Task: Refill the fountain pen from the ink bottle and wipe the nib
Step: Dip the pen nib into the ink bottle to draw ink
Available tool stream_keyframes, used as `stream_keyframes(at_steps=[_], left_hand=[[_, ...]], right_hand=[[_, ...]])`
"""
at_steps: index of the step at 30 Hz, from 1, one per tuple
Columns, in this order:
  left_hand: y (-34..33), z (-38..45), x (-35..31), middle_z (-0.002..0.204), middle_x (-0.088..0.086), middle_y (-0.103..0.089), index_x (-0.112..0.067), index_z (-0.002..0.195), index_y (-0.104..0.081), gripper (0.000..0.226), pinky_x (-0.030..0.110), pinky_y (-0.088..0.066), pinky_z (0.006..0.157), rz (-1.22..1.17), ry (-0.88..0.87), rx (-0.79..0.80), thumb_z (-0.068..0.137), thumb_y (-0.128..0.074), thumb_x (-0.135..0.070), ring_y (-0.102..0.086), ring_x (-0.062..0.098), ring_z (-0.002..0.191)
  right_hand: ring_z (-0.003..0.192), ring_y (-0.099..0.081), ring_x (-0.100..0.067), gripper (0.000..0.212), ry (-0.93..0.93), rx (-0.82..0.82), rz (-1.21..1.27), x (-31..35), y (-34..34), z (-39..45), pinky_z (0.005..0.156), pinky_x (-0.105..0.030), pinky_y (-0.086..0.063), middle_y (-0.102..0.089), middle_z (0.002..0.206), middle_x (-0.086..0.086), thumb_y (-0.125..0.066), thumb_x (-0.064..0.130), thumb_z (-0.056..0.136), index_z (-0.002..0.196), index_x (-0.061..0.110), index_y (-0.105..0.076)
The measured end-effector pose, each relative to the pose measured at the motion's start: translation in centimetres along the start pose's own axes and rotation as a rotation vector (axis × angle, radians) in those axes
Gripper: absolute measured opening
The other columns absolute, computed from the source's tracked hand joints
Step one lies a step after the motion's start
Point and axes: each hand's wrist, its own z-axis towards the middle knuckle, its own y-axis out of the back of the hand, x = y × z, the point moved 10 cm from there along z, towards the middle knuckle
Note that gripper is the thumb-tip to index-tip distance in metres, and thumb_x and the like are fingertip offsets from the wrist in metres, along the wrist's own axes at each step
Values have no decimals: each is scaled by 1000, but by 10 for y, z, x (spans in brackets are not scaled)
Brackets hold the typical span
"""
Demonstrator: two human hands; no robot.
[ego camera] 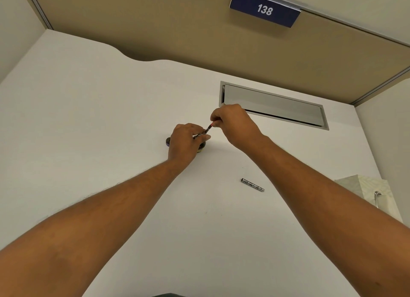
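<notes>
The pen point(207, 130) is a slim dark rod with a reddish upper end, tilted, its lower end pointing down into the ink bottle point(202, 146); the nib itself is hidden. The right hand point(235, 124) pinches the pen's upper end between fingertips, closed on it. The left hand point(185, 142) is wrapped around the bottle, covering most of it; only a dark, rounded lower edge with a yellowish band shows at the hand's right side. The bottle stands on the counter point(111, 119), mid-surface, directly under the two hands, which sit close together. Just left of the left hand lies a small round dark lid point(168, 140), flat on the counter. A short, patterned metallic barrel point(252, 184) lies on its side nearer the person, between the forearms and well apart from the bottle. The counter is smooth, matte white, with a wavy far edge. A rectangular brushed-metal flap point(273, 105) is set into it beyond the right hand. A pale box point(372, 192) sits at the right edge. A blue sign point(265, 9) reads 138.
</notes>
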Motion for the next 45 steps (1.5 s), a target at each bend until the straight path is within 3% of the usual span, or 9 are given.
stream_keyframes(at_steps=[6, 11, 15, 23, 28, 32, 36, 42, 45], left_hand=[[0, -1, 0, 105, 8, -81, -5, 101, -82, 21, -5, -36, 71, -43, 24, 3, 89, -79, -22, -69, 18, 96], [-1, 0, 2, 104, 6, -81, -7, 101, -83, 21, -4, -36, 70, -48, 24, 11, 89, -79, -24, -69, 15, 92], [-3, 0, 4, 103, 4, -82, -8, 100, -84, 20, -3, -37, 69, -70, 25, 22, 90, -79, -24, -71, 16, 91], [-5, 2, 2, 98, 11, -81, -2, 98, -83, 18, -2, -41, 59, -73, 11, 52, 91, -78, -17, -68, 18, 80], [-6, 3, 3, 97, 11, -82, -3, 98, -83, 19, -1, -42, 60, -89, 11, 52, 90, -78, -19, -71, 20, 81], [-6, 2, 2, 96, 13, -81, -1, 99, -83, 19, -1, -42, 59, -91, 8, 48, 90, -78, -17, -72, 23, 81], [-7, 3, 1, 98, 13, -81, -1, 100, -82, 20, -2, -42, 60, -79, -3, 47, 91, -77, -18, -72, 24, 83], [-7, 4, 2, 99, 13, -81, -2, 100, -83, 19, -2, -42, 61, -83, -4, 43, 90, -78, -18, -71, 21, 82], [-8, 3, 2, 99, 13, -81, -1, 102, -82, 20, -1, -43, 61, -87, 1, 47, 91, -77, -18, -68, 17, 79]], right_hand=[[91, -59, -24, 20, -38, 118, -102, -1, -20, 16, 85, -34, -51, -62, 112, -9, -65, 16, 100, 118, 6, -68], [82, -56, -23, 14, 20, -19, -109, 4, -8, 0, 74, -40, -51, -57, 95, -7, -60, 18, 104, 108, 6, -66], [95, -65, -33, 20, 61, -53, -224, 6, -4, -9, 63, -37, -39, -61, 98, -11, -61, 15, 103, 123, 14, -67], [92, -67, -27, 17, 9, -28, -74, 9, -3, -1, 72, -32, -48, -71, 104, -11, -61, 4, 98, 110, 8, -71], [105, -65, -30, 39, -24, 49, -284, 9, -10, -4, 69, -32, -40, -63, 118, -12, -62, 12, 101, 139, 20, -61], [90, -65, -28, 23, -88, 53, -189, 4, -9, 7, 74, -33, -52, -68, 105, -13, -64, 13, 100, 121, 7, -70], [103, -63, -29, 39, -30, 64, -307, 7, -8, 0, 71, -35, -45, -64, 121, -12, -61, 16, 102, 141, 20, -61], [81, -62, -26, 23, -131, 66, -198, 3, -14, 10, 69, -31, -49, -54, 81, -4, -71, 19, 96, 118, 11, -71], [101, -66, -30, 34, -39, 41, -261, 11, -4, -2, 68, -33, -44, -60, 102, -7, -64, 17, 100, 134, 20, -63]])
